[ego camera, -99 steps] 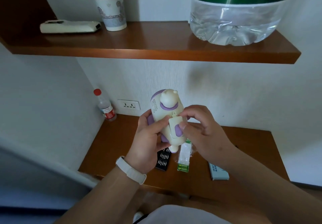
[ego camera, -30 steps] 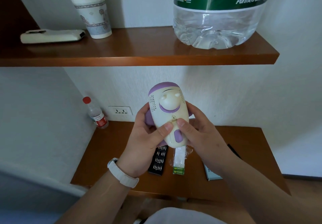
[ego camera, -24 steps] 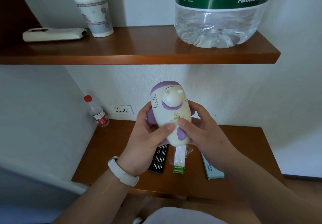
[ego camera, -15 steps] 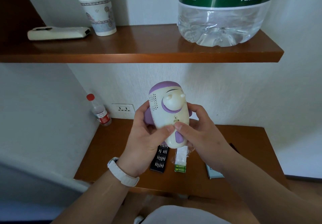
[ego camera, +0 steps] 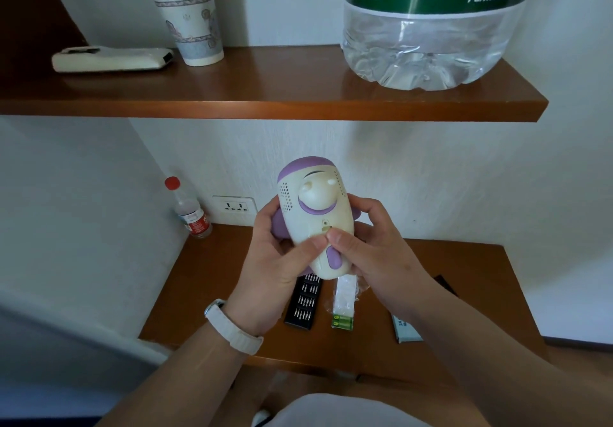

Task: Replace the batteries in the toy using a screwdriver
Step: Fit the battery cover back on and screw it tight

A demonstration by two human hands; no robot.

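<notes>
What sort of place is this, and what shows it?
Probably a home or hotel room corner: a wooden shelf holding a remote control and paper cup, a wall socket above a small wooden desk.

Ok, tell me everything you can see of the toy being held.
The toy is a rounded cream body of glossy plastic with a purple cap, a purple collar below a two-nubbed knob, speaker holes on one side and a purple oval low down. It is held roughly upright above the desk. The left hand and right hand grip its sides, thumbs meeting on its front below a small yellowish mark. No open compartment shows.
</notes>
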